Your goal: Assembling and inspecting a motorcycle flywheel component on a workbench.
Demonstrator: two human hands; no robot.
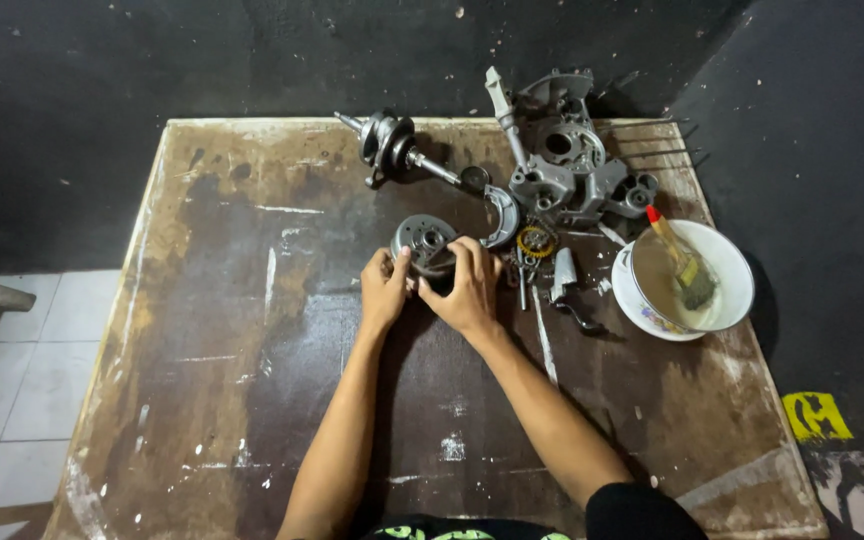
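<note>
Both of your hands are closed together around a round grey metal engine part, a drum-shaped piece with holes in its face, tilted up on its edge on the worn wooden table. Your left hand grips its near left side with the thumb raised against the rim, and your right hand wraps over the right side with the fingers curled across the top; held from both sides like this, the part seems steadied so its face stays turned away from you. Just beyond your right hand lie a curved metal shoe, a yellow-ringed bearing and a few small tools and fittings, all close enough to reach without shifting your arms. Farther off from your right hand stands a grey crankcase casting, and beyond your left hand a crankshaft lies on its side. To the right of your right hand sits a white bowl on a saucer, holding a murky liquid with a red-handled paintbrush resting bristles-down in it, the handle leaning on the rim.
</note>
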